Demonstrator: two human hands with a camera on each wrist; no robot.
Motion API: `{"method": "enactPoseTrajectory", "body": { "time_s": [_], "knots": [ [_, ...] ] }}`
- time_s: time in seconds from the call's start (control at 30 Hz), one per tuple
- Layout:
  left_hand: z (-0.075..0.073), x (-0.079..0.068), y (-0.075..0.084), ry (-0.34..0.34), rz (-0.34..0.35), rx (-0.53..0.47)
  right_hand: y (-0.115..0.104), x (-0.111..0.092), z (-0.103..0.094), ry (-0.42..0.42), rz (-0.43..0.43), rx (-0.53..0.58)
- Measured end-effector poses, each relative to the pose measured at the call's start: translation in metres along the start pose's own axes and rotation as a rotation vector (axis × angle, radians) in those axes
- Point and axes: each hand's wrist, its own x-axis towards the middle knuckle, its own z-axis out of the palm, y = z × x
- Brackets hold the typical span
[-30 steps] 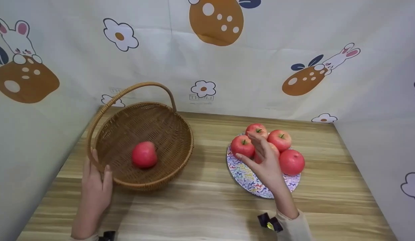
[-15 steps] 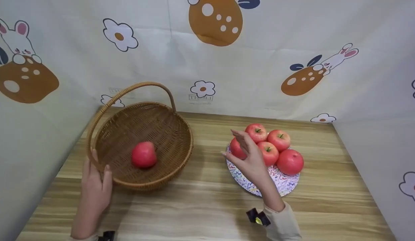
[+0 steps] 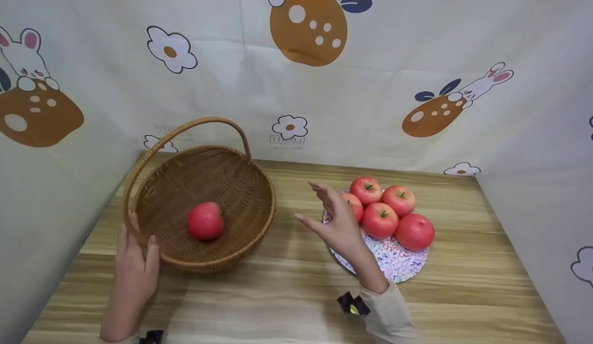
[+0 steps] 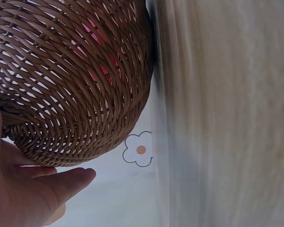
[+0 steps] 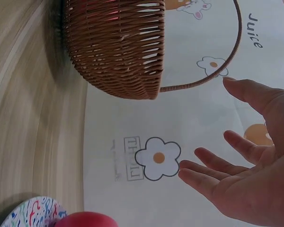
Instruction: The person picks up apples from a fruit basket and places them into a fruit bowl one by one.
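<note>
A brown wicker basket [image 3: 263, 229] with an arched handle stands on the left, with one red apple [image 3: 205, 221] inside. My left hand [image 3: 136, 267] holds the basket's left rim near the handle's base, its thumb along the outside. Through the weave in the left wrist view, patches of red show. My right hand [image 3: 341, 227] is in the air at the left side of a patterned plate [image 3: 401, 263], fingers spread and thumb apart, holding nothing. On the plate sit several red apples [image 3: 380, 220]; the leftmost apple [image 3: 353, 206] is partly hidden behind this hand.
Wood-grain table [image 3: 286, 296] lies beneath everything. A pale curtain [image 3: 363, 95] printed with rabbits, flowers and brown fruit stands behind and on both sides. The basket's handle [image 3: 208, 119] arches above its rim.
My right hand has moved left from over the apples to the plate's left side, uncovering the front middle apple. The left hand and basket have stayed in place.
</note>
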Motion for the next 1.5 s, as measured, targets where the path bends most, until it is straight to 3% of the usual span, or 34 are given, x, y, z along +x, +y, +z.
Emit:
{"method": "enactPoseTrajectory", "body": {
  "time_s": [0.3, 0.8, 1.3, 1.5],
  "knots": [
    [0.0, 0.0, 0.0, -0.005, -0.001, 0.007, -0.007, 0.007, 0.014, -0.035, -0.005, 0.03],
    [-0.001, 0.0, 0.002, -0.017, -0.029, 0.001, -0.015, 0.021, 0.042, -0.108, -0.073, -0.018],
    [-0.001, 0.0, 0.002, -0.02, -0.03, 0.015, -0.025, 0.032, 0.07, -0.171, -0.058, 0.0],
    [-0.002, 0.0, 0.003, -0.031, -0.048, 0.021, -0.025, 0.039, 0.08, -0.182, -0.108, -0.043]
  ]
}}
